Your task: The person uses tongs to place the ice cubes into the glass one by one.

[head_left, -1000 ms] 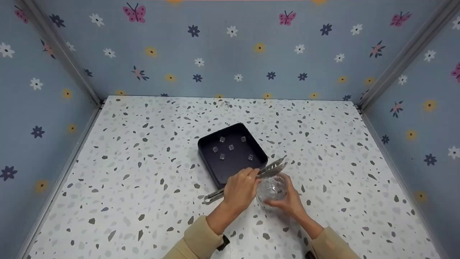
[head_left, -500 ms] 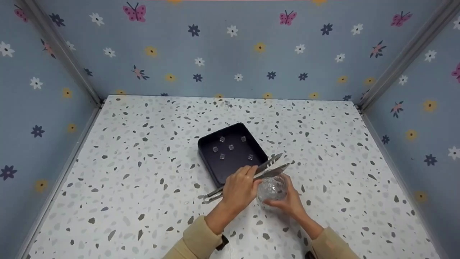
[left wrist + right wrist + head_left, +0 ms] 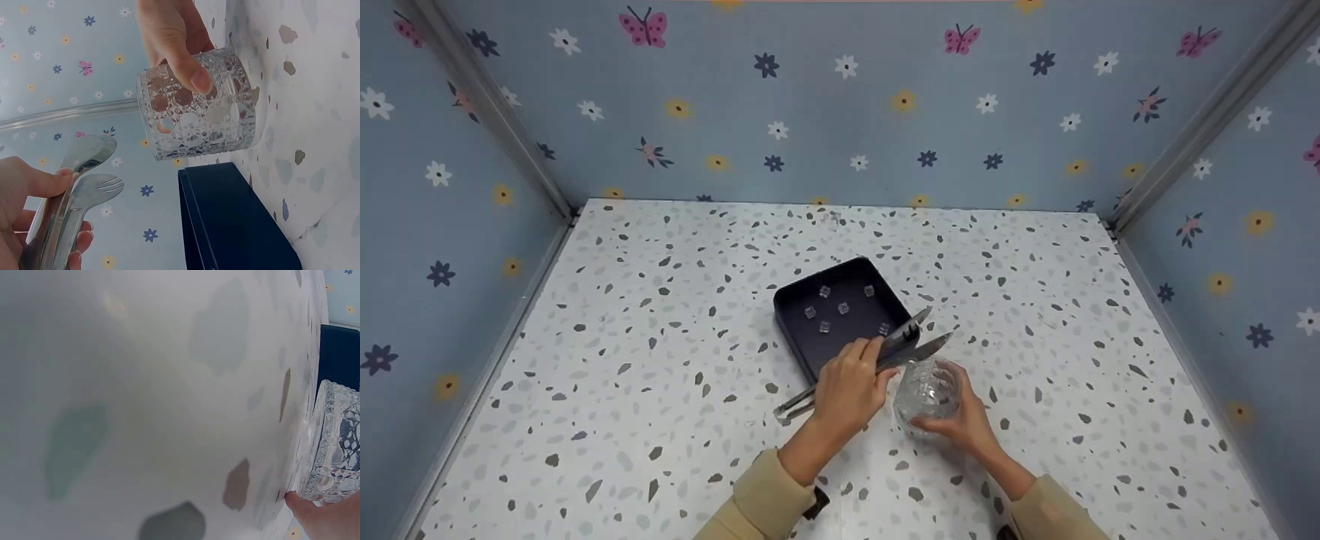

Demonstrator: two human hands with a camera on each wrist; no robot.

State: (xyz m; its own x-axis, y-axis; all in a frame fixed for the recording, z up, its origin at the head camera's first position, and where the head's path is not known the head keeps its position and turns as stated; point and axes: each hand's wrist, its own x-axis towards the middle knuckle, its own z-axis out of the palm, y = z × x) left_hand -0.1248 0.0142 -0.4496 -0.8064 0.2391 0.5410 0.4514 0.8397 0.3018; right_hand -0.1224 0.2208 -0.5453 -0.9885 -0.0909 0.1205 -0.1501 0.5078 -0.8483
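Left hand [image 3: 846, 386] curled around a pair of metal tongs [image 3: 924, 350], right hand [image 3: 970, 418] clasping a clear, cut-patterned glass [image 3: 919, 391], both just below the centre of the frame. Across the top and both sides, blue flowered walls [image 3: 810, 86]. Below, a speckled white bench [image 3: 660, 367], support for tray and glass alike. At centre, set obliquely, a dark, square tray [image 3: 810, 349], close to both hands; raised sides probably useful for keeping small contents together. Tongs on a diagonal over the lower right side of the tray, gripped partway along the arms, presumably for control of the spread; tips parted toward the right, one past the tray's right corner, the other just above the glass rim in the head view, with nothing visible between. Glass at lower right of the tray, mouth upward, thumb and fingers on opposite sides, likely against slipping or tipping; contents hard to tell. Smallest, six clear cubes [image 3: 825, 328] inside the tray, apart from one another, hence probably easy to grasp singly.
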